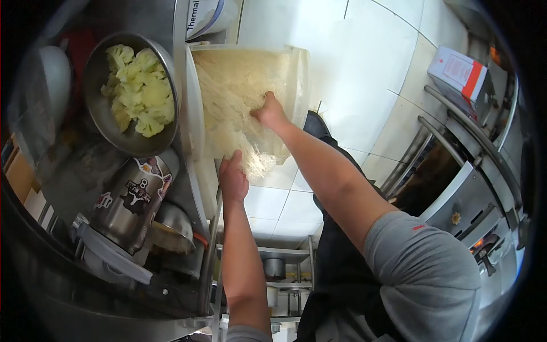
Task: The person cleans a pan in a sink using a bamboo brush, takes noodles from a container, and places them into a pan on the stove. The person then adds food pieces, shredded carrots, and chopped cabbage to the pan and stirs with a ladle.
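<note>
The left hand (233, 181) is resting beside pale strands (256, 162) in the bin (298, 97); the right hand (272, 115), apart, is lying inside it. Neither grip is showing clearly. Leftward, a cup (124, 204) and a cauliflower (142, 91) bowl (96, 100) are standing; beyond, a bucket (211, 16).

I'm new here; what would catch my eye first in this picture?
Probably the yellowish cauliflower, heaped in a metal bowl at the upper left. Then the pale bin in the middle, with the right hand over its pale contents and the left hand lower, beside white strands. Below the bowl, a stickered metal container stands out too.
</note>
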Motion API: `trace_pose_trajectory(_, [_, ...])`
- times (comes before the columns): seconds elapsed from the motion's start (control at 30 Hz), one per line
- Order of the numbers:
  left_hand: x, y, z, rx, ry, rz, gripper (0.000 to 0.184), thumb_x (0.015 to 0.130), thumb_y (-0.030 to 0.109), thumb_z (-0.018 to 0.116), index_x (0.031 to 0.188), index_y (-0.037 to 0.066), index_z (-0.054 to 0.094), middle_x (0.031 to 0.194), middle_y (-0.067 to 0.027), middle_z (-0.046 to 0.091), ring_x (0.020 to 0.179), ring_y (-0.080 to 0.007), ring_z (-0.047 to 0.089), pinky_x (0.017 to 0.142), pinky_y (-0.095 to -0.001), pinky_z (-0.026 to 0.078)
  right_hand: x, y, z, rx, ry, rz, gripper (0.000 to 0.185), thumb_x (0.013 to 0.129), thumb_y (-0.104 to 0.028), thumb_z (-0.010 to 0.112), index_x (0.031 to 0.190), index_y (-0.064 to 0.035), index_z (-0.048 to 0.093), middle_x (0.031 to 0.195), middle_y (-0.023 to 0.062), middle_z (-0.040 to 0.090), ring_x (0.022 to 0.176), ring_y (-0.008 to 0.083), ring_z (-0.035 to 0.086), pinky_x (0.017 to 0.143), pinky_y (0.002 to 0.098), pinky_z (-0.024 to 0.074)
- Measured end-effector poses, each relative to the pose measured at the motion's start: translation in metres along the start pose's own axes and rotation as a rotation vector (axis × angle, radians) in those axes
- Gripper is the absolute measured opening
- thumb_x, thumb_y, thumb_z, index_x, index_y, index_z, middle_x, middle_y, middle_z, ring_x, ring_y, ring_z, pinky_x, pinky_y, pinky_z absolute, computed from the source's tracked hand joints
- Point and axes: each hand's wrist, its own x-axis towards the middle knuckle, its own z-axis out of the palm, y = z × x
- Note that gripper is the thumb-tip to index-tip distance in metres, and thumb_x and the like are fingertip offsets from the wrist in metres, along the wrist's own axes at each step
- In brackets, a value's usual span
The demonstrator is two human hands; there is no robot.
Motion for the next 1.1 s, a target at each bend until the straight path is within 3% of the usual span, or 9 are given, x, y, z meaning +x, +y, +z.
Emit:
trace_pose_trajectory(0.17, [-0.011, 0.009, 0.014, 0.029, 0.034, 0.026, 0.037, 0.093, 0.01, 0.056, 0.128, -0.002, 0.05, 0.125, -0.0093, 0.057, 0.112, -0.0188, 0.056, 0.098, -0.031, 0.043, 0.006, -0.018, -0.017, 0.021, -0.154, 0.117, 0.049, 0.066, -0.016, 0.075, 0.107, 0.0045, 0.056, 0.087, 0.0212, 0.065, 0.083, 0.0312, 0.065, 0.074, 0.0371, 0.05])
trace_pose_trajectory(0.3, [-0.028, 0.022, 0.018, 0.055, 0.015, 0.029, 0.039, 0.094, 0.01, 0.055, 0.13, -0.002, 0.048, 0.125, -0.0099, 0.057, 0.112, -0.0197, 0.056, 0.098, -0.0329, 0.043, -0.018, -0.072, -0.062, 0.051, -0.178, 0.086, 0.048, 0.068, -0.015, 0.074, 0.108, 0.0034, 0.057, 0.089, 0.0196, 0.065, 0.084, 0.0289, 0.065, 0.074, 0.0364, 0.0498])
trace_pose_trajectory(0.37, [-0.037, 0.028, 0.019, 0.005, -0.036, -0.029, 0.04, 0.093, 0.009, 0.055, 0.131, -0.002, 0.047, 0.126, -0.0105, 0.057, 0.112, -0.021, 0.056, 0.099, -0.0343, 0.044, -0.023, -0.086, -0.075, 0.14, -0.136, -0.002, 0.042, 0.069, -0.012, 0.069, 0.106, 0.0034, 0.056, 0.096, 0.0253, 0.064, 0.092, 0.0364, 0.064, 0.079, 0.0399, 0.0491])
trace_pose_trajectory(0.5, [-0.045, 0.038, 0.037, -0.114, -0.334, -0.017, 0.042, 0.094, 0.011, 0.053, 0.132, -0.003, 0.044, 0.124, -0.015, 0.057, 0.111, -0.0264, 0.058, 0.101, -0.0426, 0.043, -0.024, -0.107, -0.092, 0.109, -0.111, -0.162, 0.044, 0.072, -0.011, 0.068, 0.111, 0.0026, 0.055, 0.098, 0.0248, 0.064, 0.095, 0.0372, 0.063, 0.081, 0.0401, 0.0487])
trace_pose_trajectory(0.67, [0.007, 0.047, 0.076, -0.22, -0.369, -0.015, 0.044, 0.096, 0.015, 0.05, 0.134, -0.004, 0.042, 0.129, -0.0167, 0.055, 0.118, -0.0283, 0.054, 0.105, -0.0449, 0.039, -0.024, -0.111, -0.108, -0.003, -0.164, -0.349, 0.045, 0.074, -0.012, 0.067, 0.115, 0.0022, 0.052, 0.102, 0.0259, 0.063, 0.098, 0.0393, 0.062, 0.085, 0.0404, 0.0478])
trace_pose_trajectory(0.8, [0.047, 0.036, 0.091, -0.269, -0.333, -0.049, 0.044, 0.097, 0.019, 0.047, 0.135, -0.003, 0.042, 0.13, -0.0164, 0.054, 0.122, -0.0287, 0.051, 0.107, -0.0463, 0.037, -0.017, -0.103, -0.128, -0.019, -0.304, -0.238, 0.049, 0.074, -0.012, 0.067, 0.119, 0.0017, 0.052, 0.104, 0.0251, 0.062, 0.102, 0.0333, 0.062, 0.088, 0.0362, 0.0469])
trace_pose_trajectory(0.9, [0.049, 0.023, 0.087, -0.234, -0.292, -0.065, 0.044, 0.099, 0.019, 0.043, 0.138, -0.001, 0.038, 0.135, -0.0146, 0.049, 0.123, -0.0291, 0.049, 0.107, -0.0444, 0.037, -0.004, -0.098, -0.118, -0.078, -0.312, -0.457, 0.051, 0.073, -0.012, 0.068, 0.119, 0.0014, 0.051, 0.107, 0.0232, 0.062, 0.102, 0.0294, 0.062, 0.088, 0.0345, 0.0477])
trace_pose_trajectory(0.97, [0.047, 0.02, 0.077, -0.276, -0.286, -0.071, 0.044, 0.099, 0.019, 0.044, 0.138, -0.001, 0.038, 0.136, -0.0141, 0.048, 0.124, -0.0287, 0.048, 0.107, -0.0445, 0.037, 0.003, -0.101, -0.111, 0.041, -0.568, -0.116, 0.055, 0.076, -0.014, 0.069, 0.126, -0.0009, 0.051, 0.115, 0.0195, 0.061, 0.105, 0.0267, 0.06, 0.087, 0.0338, 0.0488])
trace_pose_trajectory(1.1, [0.051, 0.023, 0.074, -0.407, -0.343, -0.102, 0.046, 0.098, 0.019, 0.047, 0.139, 0.001, 0.037, 0.136, -0.0138, 0.048, 0.124, -0.028, 0.048, 0.106, -0.0439, 0.038, 0.0, -0.095, -0.084, 0.337, -0.687, 0.275, 0.06, 0.083, -0.024, 0.067, 0.135, -0.0027, 0.046, 0.123, 0.0172, 0.058, 0.108, 0.0273, 0.059, 0.087, 0.0344, 0.0502])
